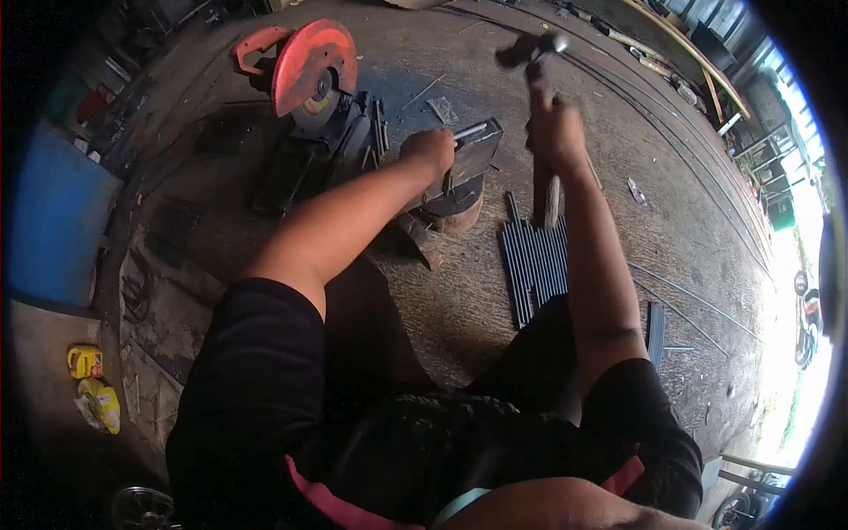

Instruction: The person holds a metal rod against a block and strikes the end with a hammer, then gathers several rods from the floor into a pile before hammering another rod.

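Observation:
My right hand grips the handle of a hammer, raised to the right of a dark metal block. The hammer head is up and clear of the block. My left hand is closed around a short metal rod, whose end lies along the top of that block. The block sits on a wooden stump. Several cut metal rods lie side by side on the ground below my right forearm.
A red cut-off saw stands left of the block. Long thin rods lie on the ground at the right. A blue panel and a yellow container are at the far left. Beams and scrap line the back edge.

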### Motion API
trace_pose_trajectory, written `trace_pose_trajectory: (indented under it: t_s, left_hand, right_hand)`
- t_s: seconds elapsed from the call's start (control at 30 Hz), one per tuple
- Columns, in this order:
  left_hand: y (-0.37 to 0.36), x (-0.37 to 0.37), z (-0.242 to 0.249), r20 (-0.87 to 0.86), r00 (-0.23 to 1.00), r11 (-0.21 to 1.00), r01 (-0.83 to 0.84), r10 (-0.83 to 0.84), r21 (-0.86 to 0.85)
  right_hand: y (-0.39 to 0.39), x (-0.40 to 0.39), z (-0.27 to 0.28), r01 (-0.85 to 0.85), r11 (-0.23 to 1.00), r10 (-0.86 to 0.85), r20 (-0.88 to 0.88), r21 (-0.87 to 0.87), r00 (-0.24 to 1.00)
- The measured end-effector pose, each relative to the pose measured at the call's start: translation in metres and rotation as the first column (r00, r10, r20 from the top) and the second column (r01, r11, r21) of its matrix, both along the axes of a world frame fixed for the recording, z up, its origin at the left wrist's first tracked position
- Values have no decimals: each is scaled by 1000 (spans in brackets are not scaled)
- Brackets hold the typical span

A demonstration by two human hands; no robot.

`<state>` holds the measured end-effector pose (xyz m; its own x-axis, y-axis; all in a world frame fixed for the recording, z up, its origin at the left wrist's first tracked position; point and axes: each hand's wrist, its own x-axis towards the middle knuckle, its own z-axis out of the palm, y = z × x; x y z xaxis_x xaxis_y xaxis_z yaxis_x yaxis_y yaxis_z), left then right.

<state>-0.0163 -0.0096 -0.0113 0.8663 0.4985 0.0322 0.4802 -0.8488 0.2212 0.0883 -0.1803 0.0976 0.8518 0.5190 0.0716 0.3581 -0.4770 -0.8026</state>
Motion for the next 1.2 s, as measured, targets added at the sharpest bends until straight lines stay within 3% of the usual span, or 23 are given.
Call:
trace_pose_trajectory:
  t_s: [0.07, 0.1, 0.17, 0.2, 0.27, 0.33, 0.4, 0.47, 0.5, 0.57, 0.6, 0.67, 0.7, 0.73, 0.77, 0.8, 0.83, 0.93, 1.0, 1.07, 1.1, 1.17, 1.2]
  left_hand:
    - [0, 1, 7, 5, 1000, 1000, -6, 6, 1]
    - [1, 2, 11, 4, 1000, 1000, -6, 6, -2]
    - [-1, -1, 13, -14, 1000, 999, 26, -26, -32]
    - [0, -2, 9, -20, 999, 999, 26, -27, -35]
    - [6, 6, 2, -81, 994, 998, 71, -70, 0]
    - [7, 8, 4, -36, 996, 996, 81, -80, 42]
    - [5, 7, -2, -12, 999, 1000, 30, -30, -7]
    - [2, 0, 3, -24, 998, 998, 55, -55, -24]
    - [5, 1, 3, -9, 999, 999, 31, -31, -18]
    - [7, 4, 6, 7, 1000, 1000, 9, -9, -7]
    - [7, 3, 6, 12, 1000, 1000, 9, -9, 3]
    - [7, 1, 3, 13, 1000, 1000, 10, -10, 10]
    - [7, 2, 2, -35, 999, 1000, 18, -19, -11]
    - [7, 5, 6, -76, 997, 999, 26, -28, -29]
    - [4, 6, 11, -94, 994, 998, 58, -56, 17]
    - [6, 8, 18, -83, 995, 998, 55, -52, 35]
    - [5, 8, 19, -79, 997, 999, 27, -26, 18]
    - [1, 4, 17, -89, 996, 1000, -18, 16, -25]
    - [-1, 1, 13, -99, 994, 999, 42, -44, -22]
    - [0, 0, 16, -87, 995, 998, 41, -45, -52]
    - [1, -1, 13, -80, 996, 997, 41, -47, -72]
    - [4, 0, 10, -71, 996, 996, 46, -51, -75]
    - [5, 1, 9, -60, 997, 996, 53, -57, -69]
  right_hand:
    - [-2, -6, 26, -7, 938, -27, 93, 347, 995]
    - [1, -2, 20, -7, 939, -27, 93, 344, 995]
    - [12, 7, -16, 71, 968, -128, 233, 239, 964]
    - [15, 10, -48, 80, 997, -83, 299, 21, 951]
    - [13, 3, -72, 9, 957, 15, 81, -291, 997]
    - [9, 14, -56, -77, 950, 92, 34, -303, 995]
    - [5, 15, -32, -24, 987, 37, 81, -158, 996]
    - [0, -1, 8, 68, 970, -72, 8, 232, 997]
    - [-4, -4, 21, 68, 971, -72, 9, 227, 997]
    - [-9, -4, 37, -19, 825, -3, 37, 565, 999]
    - [-5, -2, 29, -15, 825, -4, 33, 566, 999]
    - [9, 8, -14, 117, 936, -116, -24, 333, 993]
    - [11, 20, -58, -43, 999, 35, 307, 21, 951]
    - [11, 31, -88, -93, 941, 266, 546, -325, 794]
    - [9, 26, -80, -86, 945, 258, 557, -317, 790]
    - [11, 13, -68, -82, 970, 136, 233, -228, 963]
    - [13, 3, -59, -57, 986, 34, -147, -155, 989]
    - [8, -2, -39, -21, 993, 4, -147, -116, 989]
    - [3, -5, -15, -16, 993, 9, -56, -116, 998]
    - [2, -10, 9, 34, 961, -31, -15, 274, 999]
    - [1, -9, 10, 34, 964, -30, -18, 265, 999]
    - [2, -5, 10, -12, 871, -13, 48, 491, 999]
    - [2, -5, 1, -8, 871, -16, 44, 491, 999]
